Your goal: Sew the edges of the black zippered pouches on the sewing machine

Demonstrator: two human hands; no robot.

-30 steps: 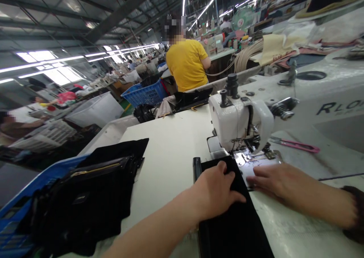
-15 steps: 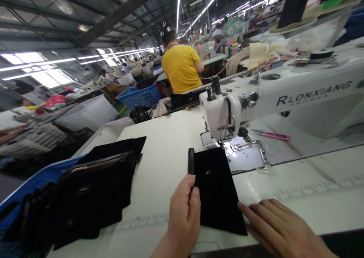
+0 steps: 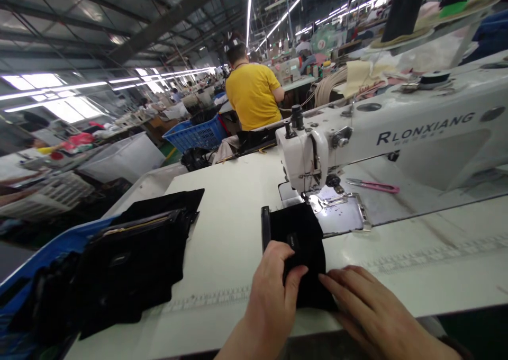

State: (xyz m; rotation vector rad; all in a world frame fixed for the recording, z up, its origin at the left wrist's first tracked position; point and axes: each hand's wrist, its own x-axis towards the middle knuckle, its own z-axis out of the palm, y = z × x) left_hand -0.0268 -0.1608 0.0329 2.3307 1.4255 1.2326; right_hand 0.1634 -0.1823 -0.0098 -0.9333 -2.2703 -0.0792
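Observation:
A black fabric piece (image 3: pixel 307 243) with a dark shiny strip (image 3: pixel 265 227) along its left side lies on the sewing table. Its far edge reaches the presser foot area of the white sewing machine (image 3: pixel 304 153). My left hand (image 3: pixel 273 291) is closed on the fabric, thumb and forefinger bunching it around a small dark label (image 3: pixel 292 242). At the piece's right edge, my right hand (image 3: pixel 365 302) has its fingers stretched out, the tips touching the cloth; its thumb is hidden.
A stack of black fabric pieces (image 3: pixel 135 264) lies at the left, partly over a blue bin (image 3: pixel 55 249). Pink-handled snips (image 3: pixel 373 185) rest behind the needle plate. A person in a yellow shirt (image 3: pixel 254 95) sits ahead, near a blue basket (image 3: pixel 196 132).
My left hand has shifted right, from the strip onto the fabric, which is now bunched. My right hand has moved slightly left and up with the edge. The machine appears shifted slightly left in view.

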